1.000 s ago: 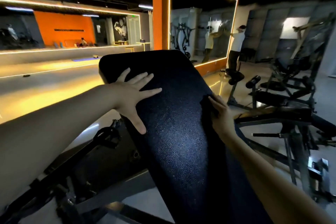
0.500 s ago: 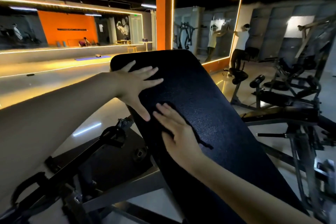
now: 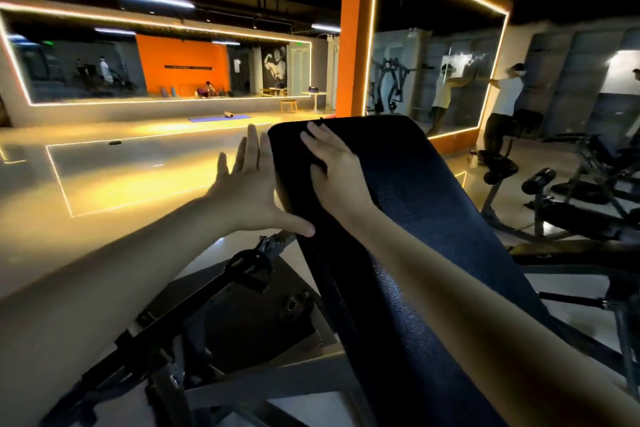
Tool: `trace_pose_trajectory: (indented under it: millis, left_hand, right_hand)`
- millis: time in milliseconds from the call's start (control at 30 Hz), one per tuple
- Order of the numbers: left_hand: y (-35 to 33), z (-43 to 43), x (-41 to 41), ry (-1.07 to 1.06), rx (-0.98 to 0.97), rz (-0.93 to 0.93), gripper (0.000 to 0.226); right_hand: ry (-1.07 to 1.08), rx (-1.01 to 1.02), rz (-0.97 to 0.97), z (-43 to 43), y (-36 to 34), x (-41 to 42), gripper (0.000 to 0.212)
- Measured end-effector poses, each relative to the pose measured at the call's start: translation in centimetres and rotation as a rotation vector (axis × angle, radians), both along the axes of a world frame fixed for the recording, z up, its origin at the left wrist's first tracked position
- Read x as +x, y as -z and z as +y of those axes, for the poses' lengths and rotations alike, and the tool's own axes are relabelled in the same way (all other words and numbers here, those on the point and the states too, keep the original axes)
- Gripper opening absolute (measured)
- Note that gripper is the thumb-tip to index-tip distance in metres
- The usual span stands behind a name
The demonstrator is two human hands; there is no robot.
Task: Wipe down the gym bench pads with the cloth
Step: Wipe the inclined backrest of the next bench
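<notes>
the bench pad (image 3: 433, 218) slopes up toward the far side. the right hand (image 3: 334, 170) lies flat near its far left corner, fingers straight and slightly spread, pressing the dark cloth (image 3: 318, 165), barely visible underneath. the left hand (image 3: 249, 191) braces the pad's left edge, fingers straight and together, likely steadying it.

Head view, looking down, close over bench pad (image 3: 433, 204)

Your bench pad (image 3: 433, 218) wears pebbled, leather-like black upholstery with a faint sheen. The dark cloth (image 3: 318, 168) on it reads matt, its weave too dim to tell. The frame (image 3: 214, 282) below is matt black metal, and the floor (image 3: 138, 166) is polished and glossy, mirroring the lights.
</notes>
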State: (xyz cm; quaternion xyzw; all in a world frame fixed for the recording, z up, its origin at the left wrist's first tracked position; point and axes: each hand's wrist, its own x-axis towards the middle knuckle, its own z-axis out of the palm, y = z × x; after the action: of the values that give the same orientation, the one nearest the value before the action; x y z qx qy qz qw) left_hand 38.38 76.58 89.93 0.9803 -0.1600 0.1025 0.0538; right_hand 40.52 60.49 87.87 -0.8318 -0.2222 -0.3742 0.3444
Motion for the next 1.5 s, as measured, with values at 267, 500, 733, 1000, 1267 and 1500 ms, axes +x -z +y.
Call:
trace_pose_trajectory:
  millis: [267,500,733,1000,1267,1500]
  left_hand:
    - [-0.9,-1.1,-2.3,0.019,0.149,-0.024,0.147]
    - [-0.7,-1.4,-1.8,0.011,0.249,-0.024,0.155]
    - [-0.5,-2.3,-0.7,0.148,0.391,-0.065,0.156]
    - [-0.7,-2.3,-1.1,0.154,0.373,-0.059,0.156]
    - [-2.9,-3.5,-1.5,0.07,0.495,0.059,0.149]
    - [-4.2,-6.6,0.7,0.076,0.512,0.071,0.146]
  right_hand:
    - [0.039,-0.096,0.044,1.4,-4.1,3.7,0.045]
    - [-0.145,-0.287,0.052,-4.6,6.0,-7.9,0.057]
    - [-0.134,-0.243,0.005,-5.2,6.1,-6.6,0.056]
    - [0.201,-0.01,0.022,-6.0,-3.0,7.0,0.044]
    - [0.112,-0.021,0.09,-6.5,0.5,1.0,0.046]
    - [-0.023,-0.138,0.103,-8.2,8.4,-9.1,0.067]
